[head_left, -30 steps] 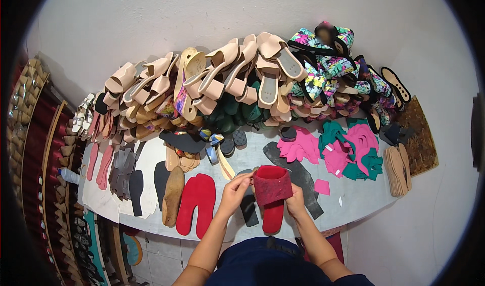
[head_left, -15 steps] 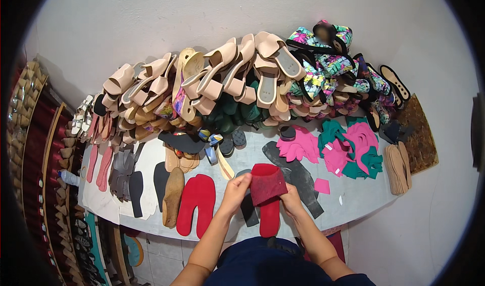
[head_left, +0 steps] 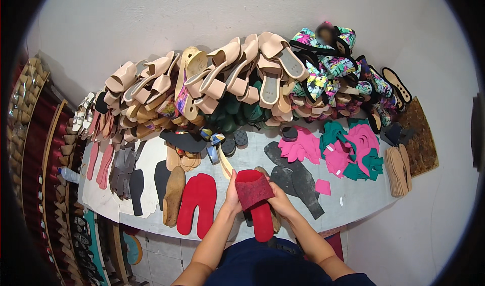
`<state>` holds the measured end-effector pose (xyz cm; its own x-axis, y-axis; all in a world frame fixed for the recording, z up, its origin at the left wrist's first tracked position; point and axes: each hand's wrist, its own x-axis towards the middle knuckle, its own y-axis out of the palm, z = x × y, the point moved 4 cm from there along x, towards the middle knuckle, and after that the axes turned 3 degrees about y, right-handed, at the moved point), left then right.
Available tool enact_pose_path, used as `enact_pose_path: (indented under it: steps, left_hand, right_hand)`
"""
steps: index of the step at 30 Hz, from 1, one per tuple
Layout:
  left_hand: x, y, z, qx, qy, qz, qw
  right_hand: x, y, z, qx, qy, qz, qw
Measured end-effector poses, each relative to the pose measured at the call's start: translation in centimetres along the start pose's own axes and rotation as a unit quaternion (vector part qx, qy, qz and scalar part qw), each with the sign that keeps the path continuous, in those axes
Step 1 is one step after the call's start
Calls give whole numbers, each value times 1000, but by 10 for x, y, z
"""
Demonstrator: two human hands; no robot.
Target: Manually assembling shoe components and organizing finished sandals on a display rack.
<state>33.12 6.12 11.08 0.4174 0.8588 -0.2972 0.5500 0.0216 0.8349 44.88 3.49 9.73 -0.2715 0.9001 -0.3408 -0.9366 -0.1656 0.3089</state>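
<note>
A red slipper [head_left: 263,223] with a dark red, textured strap [head_left: 254,193] is held up in front of me over the near side of the table. My left hand [head_left: 233,197] grips its left edge, fingers partly hidden behind the strap. On the right edge, my right hand [head_left: 281,201] closes with its thumb near the strap. Part of a brown wooden shoe last [head_left: 276,222] shows behind the slipper; whether I touch it is hidden. A pair of red soles [head_left: 188,202] lies left of my left hand, next to another wooden last [head_left: 174,195].
Beige heeled sandals [head_left: 222,53] and floral slippers [head_left: 323,68] are heaped along the wall. Black soles [head_left: 305,190] and pink cut pieces [head_left: 301,143] lie to the right on the grey table [head_left: 353,197]. Stacked tan soles [head_left: 398,171] stand near its right edge. Shelves [head_left: 38,134] line the left.
The slipper has shifted slightly left and down, turning a little. My right hand has moved left and up along the strap's edge. The wooden last behind the slipper has come into view.
</note>
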Motion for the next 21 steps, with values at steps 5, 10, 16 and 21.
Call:
enact_pose_path:
  steps: [5, 10, 16, 21]
  left_hand:
    - [2, -33, 9, 4, 35, -64, 997]
    - [0, -33, 8, 17, 43, -74, 996]
    - [2, -42, 13, -5, 22, -43, 999]
    - [-13, -13, 15, -105, 10, -6, 994]
  right_hand:
    - [1, 0, -6, -71, -4, 5, 997]
    - [-1, -3, -5, -227, -64, -50, 971]
    - [-10, -2, -11, -291, -170, -56, 940]
    - [-28, 2, -4, -162, -3, -35, 986]
